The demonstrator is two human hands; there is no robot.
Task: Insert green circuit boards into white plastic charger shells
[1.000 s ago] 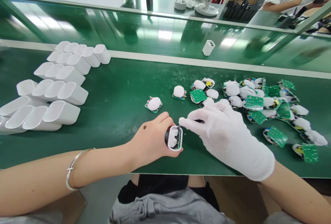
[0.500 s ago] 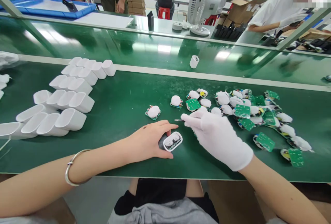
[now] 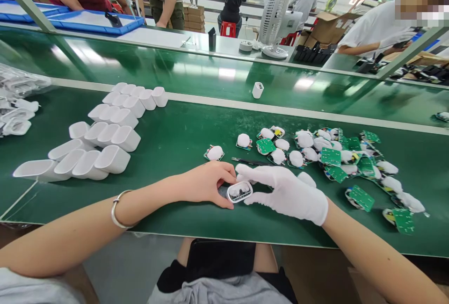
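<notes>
My left hand (image 3: 206, 184), bare, grips a small white oval housing (image 3: 240, 191) from the left, low over the green bench. Its open end faces me and shows a circuit board and dark parts inside. A dark grey surface shows on the housing's side by my palm. Around its right end, my white-gloved right hand (image 3: 284, 191) has its thumb and fingers closed. Black tweezers (image 3: 250, 161) lie on the bench just beyond both hands. Beyond them sit circuit boards with white padding, among them one single board (image 3: 214, 153) and another (image 3: 243, 141).
Rows of empty white housings (image 3: 112, 159) stand at left, near plastic-bagged parts (image 3: 21, 79). At right is a spread of padded circuit boards (image 3: 330, 156). One filled housing (image 3: 257, 90) stands farther back. Beyond are a fan (image 3: 275, 18), blue trays (image 3: 98, 25) and several people.
My right hand has put the tweezers down on the bench and moved left and down onto the housing. My left hand still holds it. The view has shifted slightly.
</notes>
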